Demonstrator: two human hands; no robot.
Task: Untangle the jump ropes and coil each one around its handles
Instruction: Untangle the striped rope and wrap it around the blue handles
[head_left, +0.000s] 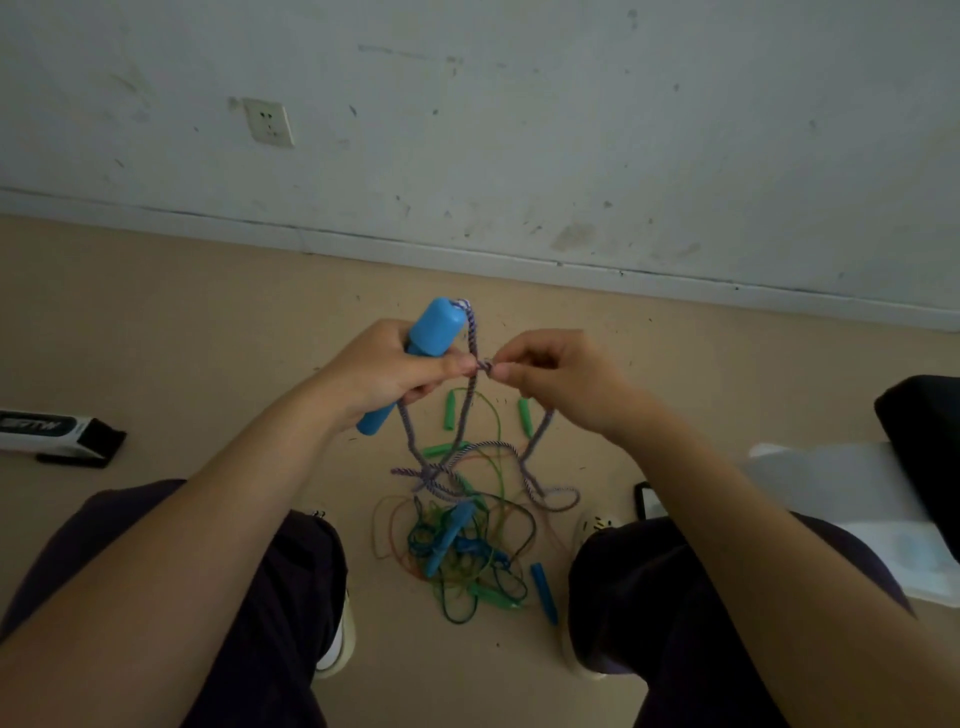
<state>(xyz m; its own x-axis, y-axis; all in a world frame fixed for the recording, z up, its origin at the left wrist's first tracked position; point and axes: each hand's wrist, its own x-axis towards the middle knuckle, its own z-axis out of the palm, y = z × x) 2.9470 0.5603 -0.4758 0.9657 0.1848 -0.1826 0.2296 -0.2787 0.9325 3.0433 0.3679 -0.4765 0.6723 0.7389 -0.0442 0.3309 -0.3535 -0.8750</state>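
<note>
left hand (395, 371) grips blue handle (423, 348) | both hands pinch braided rope (470, 400) knot | right hand (558, 382)

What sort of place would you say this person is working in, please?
Probably a plain indoor room, with the person seated low by a wall: a scuffed white wall with a power socket, a baseboard, and a bare tan floor.

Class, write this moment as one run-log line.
stage: untangling | left hand: grips blue handle | right hand: pinches braided rope at knot | pile of thin ropes: tangled on floor
</note>
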